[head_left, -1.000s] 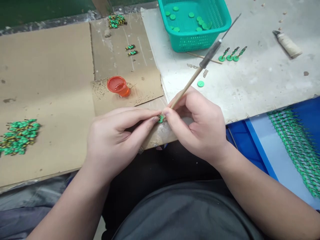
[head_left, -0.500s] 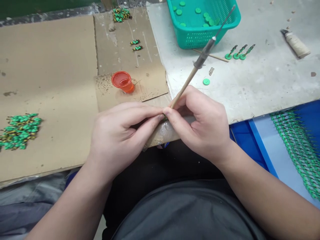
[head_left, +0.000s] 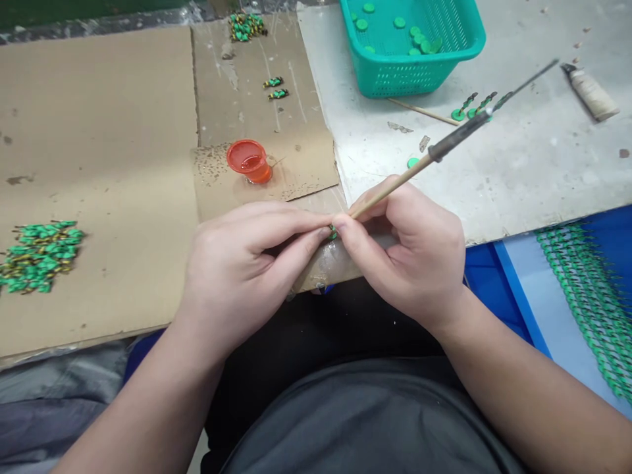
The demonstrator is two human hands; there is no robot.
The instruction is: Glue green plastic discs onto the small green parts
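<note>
Between thumb and forefinger, my left hand (head_left: 251,263) pinches a small green figure (head_left: 332,232), mostly covered by the fingers. My right hand (head_left: 412,247) is closed on a wooden-handled tool (head_left: 390,191) with a grey sleeve and a long thin metal tip, which points up and right. The right thumb and fingertip meet the left fingertips at the figure. Just beyond the hands stands a red cup (head_left: 249,161) with liquid in it. A green round disc (head_left: 413,162) lies partly behind the tool.
A teal basket (head_left: 415,69) holds several green discs. Green figures stand on discs (head_left: 458,114) near a bottle (head_left: 592,92). Figures lie in a pile (head_left: 42,257) at left, another pile (head_left: 247,27) and a pair (head_left: 278,94) farther back. Rows of green pieces (head_left: 582,296) fill a blue tray.
The tool has swung down to the right, so its tip now passes in front of the standing figures. A bit of the green figure shows between my fingertips. The view has shifted slightly.
</note>
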